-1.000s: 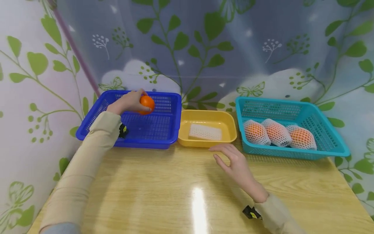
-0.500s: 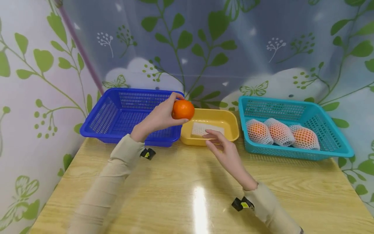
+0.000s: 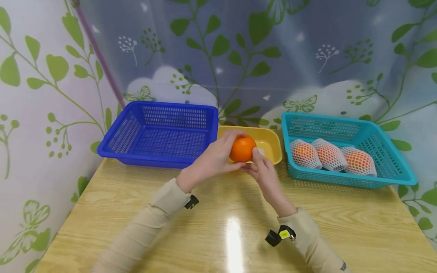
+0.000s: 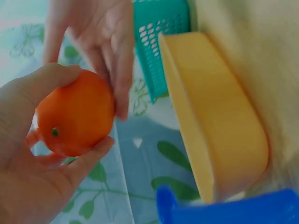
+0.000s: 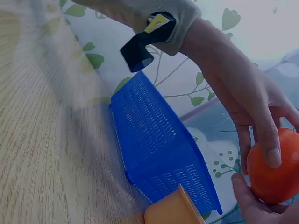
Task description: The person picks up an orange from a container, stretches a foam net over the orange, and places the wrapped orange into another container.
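In the head view an orange point(image 3: 243, 148) is held up between both hands, in front of the yellow tray point(image 3: 272, 144). My left hand point(image 3: 212, 158) grips it from the left, thumb and fingers spread around it. From the right my right hand point(image 3: 268, 182) meets it, its thumb at the fruit's side and its fingers beneath, partly hidden. A small green stem end shows on the orange point(image 4: 77, 114) in the left wrist view, where the fingers of both hands surround it. A bit of white foam net point(image 3: 261, 151) shows inside the tray; the hands hide the rest.
A blue basket point(image 3: 160, 165) stands left of the tray. To the right, a teal basket point(image 3: 341, 182) holds several orange fruits point(image 3: 358, 161) wrapped in white foam nets. All sit on a wooden table point(image 3: 191, 235) against a leaf-patterned cloth backdrop point(image 3: 239, 68).
My left hand has carried the orange rightward from over the blue basket to the yellow tray. My right hand has moved up and left to meet it and now takes hold too.
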A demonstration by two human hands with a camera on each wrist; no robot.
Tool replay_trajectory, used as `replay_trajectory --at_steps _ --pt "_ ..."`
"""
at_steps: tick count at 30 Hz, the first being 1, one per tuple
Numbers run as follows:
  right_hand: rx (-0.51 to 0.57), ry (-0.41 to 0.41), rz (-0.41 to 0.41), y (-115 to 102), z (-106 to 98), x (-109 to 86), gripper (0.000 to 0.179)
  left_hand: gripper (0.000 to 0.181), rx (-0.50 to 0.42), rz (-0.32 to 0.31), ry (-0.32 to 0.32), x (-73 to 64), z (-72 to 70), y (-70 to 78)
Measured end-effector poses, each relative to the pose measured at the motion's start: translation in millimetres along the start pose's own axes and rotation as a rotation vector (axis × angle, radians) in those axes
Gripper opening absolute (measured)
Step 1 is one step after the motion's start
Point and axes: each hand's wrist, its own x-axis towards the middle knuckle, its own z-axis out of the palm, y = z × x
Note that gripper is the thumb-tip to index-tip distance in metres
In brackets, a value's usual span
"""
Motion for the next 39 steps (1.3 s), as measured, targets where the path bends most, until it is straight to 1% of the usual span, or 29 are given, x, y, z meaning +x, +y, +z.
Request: replay_trajectory --at_steps 2,5,8,10,13,15,17,19,21,24,26,29,31,36,39 --pt "0.044 0.01 0.002 -0.9 -1.3 -1.1 0.065 0.074 0.018 0.044 0.025 -0.2 6.4 2.7" --pt "0.088 0.02 -0.015 -2.6 -2.6 -2.7 0.06 0.076 0.024 0.063 0.044 -1.4 12.4 4.6" --pt "0.055 0.01 -0.034 -4.6 -4.9 -4.3 0.053 0.081 0.002 0.055 0.04 -3.8 15.4 4.3" --pt "-0.005 0.003 -0.048 -5.5 -7.3 -5.3 0.052 0.085 -0.023 0.044 0.028 -6.5 16.5 3.8" --pt "-0.164 -0.023 -0.096 -4.7 -13.7 -7.2 0.057 0.089 -0.073 0.007 -0.004 -12.3 17.9 3.3" --pt "-0.259 -0.049 -0.134 -3.8 -18.1 -8.9 0.062 0.091 -0.122 -0.025 -0.036 -17.1 18.3 3.1" --pt "-0.332 -0.085 -0.163 -2.1 -23.1 -10.8 0.068 0.092 -0.186 -0.063 -0.073 -22.1 19.5 2.5" --pt "-0.371 -0.128 -0.176 -0.2 -28.0 -13.1 0.072 0.091 -0.243 -0.099 -0.114 -27.3 21.2 1.6" --pt "-0.397 -0.169 -0.167 2.0 -32.3 -15.6 0.074 0.089 -0.291 -0.137 -0.158 -32.2 24.6 -0.5" --pt "-0.422 -0.222 -0.137 6.3 -37.3 -18.3 0.078 0.087 -0.321 -0.185 -0.201 -40.0 29.3 -1.9" --pt "-0.429 -0.252 -0.111 9.4 -39.6 -19.6 0.077 0.086 -0.325 -0.209 -0.221 -44.5 33.6 -3.1" --pt "-0.447 -0.29 -0.084 15.3 -42.7 -20.7 0.074 0.082 -0.303 -0.23 -0.237 -51.0 40.5 -4.0" --pt "-0.469 -0.312 -0.072 19.0 -44.2 -21.4 0.07 0.081 -0.277 -0.233 -0.245 -54.6 45.5 -5.0" --pt "-0.542 -0.335 -0.085 27.4 -45.7 -23.5 0.07 0.078 -0.217 -0.233 -0.252 -62.2 52.6 -5.9" --pt "-0.564 -0.343 -0.09 32.1 -44.8 -24.6 0.069 0.078 -0.207 -0.231 -0.264 -66.0 56.2 -7.1"
